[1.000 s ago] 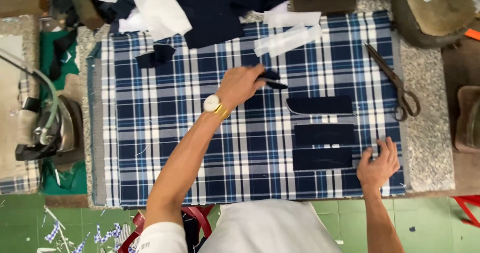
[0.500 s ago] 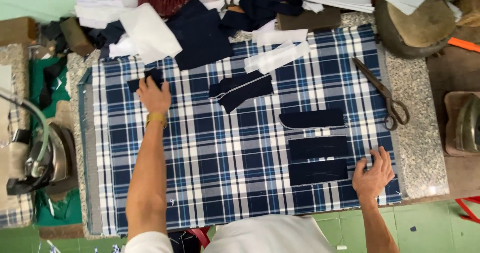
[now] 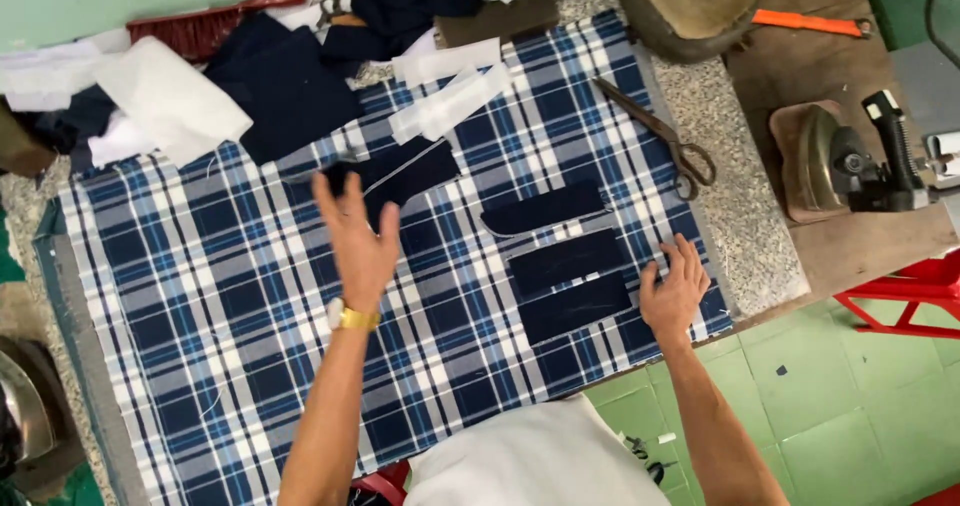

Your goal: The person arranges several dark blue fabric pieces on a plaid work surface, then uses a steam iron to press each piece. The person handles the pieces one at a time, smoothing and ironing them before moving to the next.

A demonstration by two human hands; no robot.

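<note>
My left hand point(image 3: 358, 238) hovers over the blue plaid cloth point(image 3: 220, 286) with its fingers spread. A small navy scrap point(image 3: 337, 177) lies right at its fingertips, beside a folded navy piece with a pale edge point(image 3: 410, 169); whether the hand touches the scrap I cannot tell. My right hand point(image 3: 675, 291) rests flat on the plaid cloth near the table's front right edge, fingers apart, holding nothing. Just left of it three navy fabric pieces lie in a column: a curved one point(image 3: 545, 209), a rectangle point(image 3: 565, 261) and another rectangle point(image 3: 575, 306).
Large scissors point(image 3: 655, 131) lie at the cloth's right edge. An iron point(image 3: 845, 161) stands on a brown pad to the right. White strips point(image 3: 450, 91), navy cloth point(image 3: 285, 76), white fabric point(image 3: 170, 101) and a red brush point(image 3: 215, 21) crowd the back. A red stool point(image 3: 900, 286) stands at right.
My left hand drew back from the far left of the cloth toward the middle and spread its fingers; the small navy scrap moved with it. The view swung right. My right hand stayed flat.
</note>
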